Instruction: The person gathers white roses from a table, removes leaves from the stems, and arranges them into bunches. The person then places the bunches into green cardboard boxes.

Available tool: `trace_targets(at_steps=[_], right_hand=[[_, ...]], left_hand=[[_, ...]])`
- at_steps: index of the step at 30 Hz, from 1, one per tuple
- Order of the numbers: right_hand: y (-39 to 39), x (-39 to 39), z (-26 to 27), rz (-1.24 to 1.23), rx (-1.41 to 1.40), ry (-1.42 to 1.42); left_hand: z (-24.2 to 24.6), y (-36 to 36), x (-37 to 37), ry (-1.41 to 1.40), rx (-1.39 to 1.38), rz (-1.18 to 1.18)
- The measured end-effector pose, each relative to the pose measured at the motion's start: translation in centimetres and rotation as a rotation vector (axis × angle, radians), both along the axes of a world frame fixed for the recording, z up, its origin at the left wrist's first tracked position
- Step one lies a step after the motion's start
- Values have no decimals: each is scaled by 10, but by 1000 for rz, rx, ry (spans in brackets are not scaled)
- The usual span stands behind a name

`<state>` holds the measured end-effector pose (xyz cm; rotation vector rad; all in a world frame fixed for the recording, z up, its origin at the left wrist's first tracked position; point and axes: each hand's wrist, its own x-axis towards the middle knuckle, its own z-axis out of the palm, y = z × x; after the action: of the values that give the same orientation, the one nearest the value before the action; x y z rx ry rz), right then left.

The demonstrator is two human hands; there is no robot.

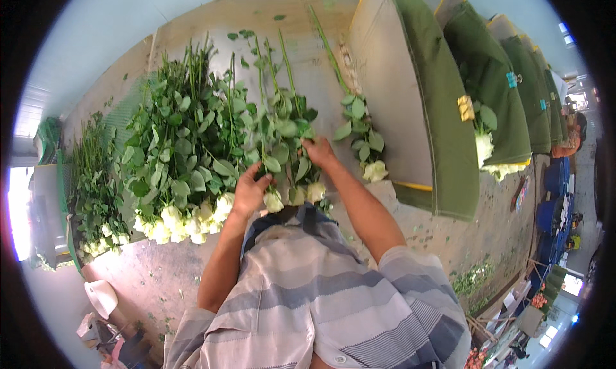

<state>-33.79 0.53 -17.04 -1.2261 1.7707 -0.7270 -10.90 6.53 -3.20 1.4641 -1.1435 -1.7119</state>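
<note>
Several cut white roses lie on the table with their blooms towards me. My left hand [252, 188] has thumb and fingers around the stem of a white rose [273, 201], just above its bloom. Among the leaves of another white rose [316, 192] are the curled fingers of my right hand [317, 151]; foliage partly hides the fingertips. A single white rose [375, 171] lies apart, right of my right hand. To the left of my left hand is a large pile of white roses [178, 220], stems pointing away from me.
Another rose bunch [98, 244] lies far left beside green netting [65, 196]. Green fabric-covered dividers [433, 128] stand at the right, some with clips [465, 108]; white blooms [483, 148] show between them. A person [572, 136] is beyond. Leaf scraps [474, 277] litter the floor.
</note>
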Motion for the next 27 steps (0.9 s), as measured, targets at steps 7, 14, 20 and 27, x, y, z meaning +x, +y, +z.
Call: trace_targets(at_steps=[7,14,20,27], right_hand=[[5,-2,51,-43,166,-402],[3,-9,17,9,68,-385],[12,-11,38,45,-42,-468],[12,9,101,96,75,-294]], left_hand=[[39,8,-24,144,-55,99],[6,17,-81,-182,-326,7],[-22,5,-91,-616,-397,-208],[-9,0,-85,-781,-285,-344]])
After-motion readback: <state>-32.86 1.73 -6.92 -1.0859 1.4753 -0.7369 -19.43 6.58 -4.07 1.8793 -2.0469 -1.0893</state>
